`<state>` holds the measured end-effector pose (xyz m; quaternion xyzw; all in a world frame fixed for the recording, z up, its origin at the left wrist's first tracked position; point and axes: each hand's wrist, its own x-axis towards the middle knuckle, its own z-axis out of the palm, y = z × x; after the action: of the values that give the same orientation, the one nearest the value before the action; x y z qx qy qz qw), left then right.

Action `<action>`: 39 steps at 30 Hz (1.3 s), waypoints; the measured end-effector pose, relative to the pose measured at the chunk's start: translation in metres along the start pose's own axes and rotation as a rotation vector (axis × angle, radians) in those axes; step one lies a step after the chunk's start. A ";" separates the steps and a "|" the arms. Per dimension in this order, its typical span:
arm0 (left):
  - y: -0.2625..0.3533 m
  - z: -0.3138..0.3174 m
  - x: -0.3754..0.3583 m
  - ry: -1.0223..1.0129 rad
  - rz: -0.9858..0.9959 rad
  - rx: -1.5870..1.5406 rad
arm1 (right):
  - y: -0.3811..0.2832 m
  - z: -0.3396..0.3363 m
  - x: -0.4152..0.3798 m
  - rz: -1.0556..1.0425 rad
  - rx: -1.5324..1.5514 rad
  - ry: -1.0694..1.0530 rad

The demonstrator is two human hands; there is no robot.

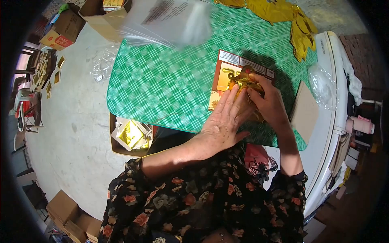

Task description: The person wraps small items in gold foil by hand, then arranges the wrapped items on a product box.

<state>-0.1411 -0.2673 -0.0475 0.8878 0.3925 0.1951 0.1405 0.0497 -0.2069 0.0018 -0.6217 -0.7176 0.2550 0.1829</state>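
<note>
**While the left hand pressed down on it, the right hand pinched a gold foil piece above a printed card**

Just off the centre of the green checked desk, toward four o'clock, the crumpled gold foil piece lay over the printed card, which showed a yellow and orange face with white text panels along its far edge. The left hand came in from seven o'clock, its fingers extended and held near one another, their tips on the foil, its thumb standing apart toward three o'clock. The right hand reached in from five o'clock, its thumb and bent fingers closed on the foil's right side.

At eleven o'clock on the desk sat a stack of clear plastic sleeves, its top print blurred. Gold foil shapes sprawled around one o'clock, some trailing down the edge toward two. A plain board rested at four o'clock, its outer edge reaching the desk's rim. Beyond three o'clock, clear plastic wrap lay on a white surface. Below the rim at eight o'clock, an open box held gold foil and pale scraps.
</note>
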 end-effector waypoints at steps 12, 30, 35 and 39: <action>0.000 0.002 -0.001 0.028 0.001 0.012 | 0.007 -0.004 0.043 0.104 0.456 -0.126; 0.001 -0.002 0.000 -0.036 -0.005 0.031 | 0.014 -0.004 0.051 0.125 0.351 -0.126; 0.002 -0.001 0.000 -0.019 -0.011 0.032 | 0.015 -0.018 0.043 0.214 0.435 -0.143; 0.002 -0.001 0.001 -0.029 -0.010 0.030 | 0.014 -0.018 0.030 0.220 0.311 -0.101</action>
<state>-0.1399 -0.2680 -0.0461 0.8905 0.3979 0.1756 0.1337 0.0663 -0.1735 0.0065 -0.6470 -0.6057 0.4121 0.2113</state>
